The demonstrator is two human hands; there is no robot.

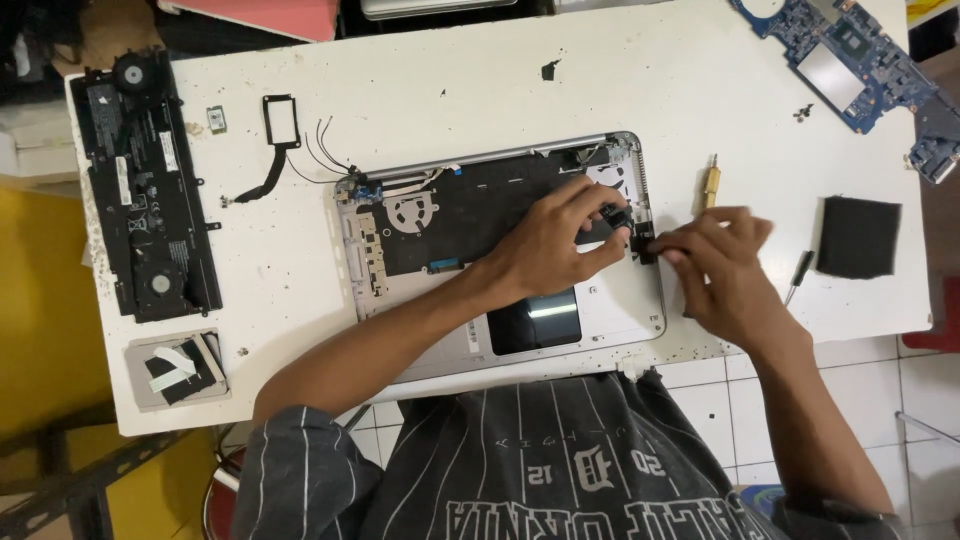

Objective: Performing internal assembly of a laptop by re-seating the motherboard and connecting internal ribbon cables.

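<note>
Small black part (643, 243) — both hands' fingertips on it (open laptop shell (610, 325) beneath)

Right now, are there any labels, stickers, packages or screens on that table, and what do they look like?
White stickers: narrow strips on the long black battery pack at the table's left edge.
White label: small upright strip on the silver laptop shell, beside the left hand's wrist.
White tape strips: crossed on the grey square drive at the lower left corner.
No packages, no lit screen.
</note>
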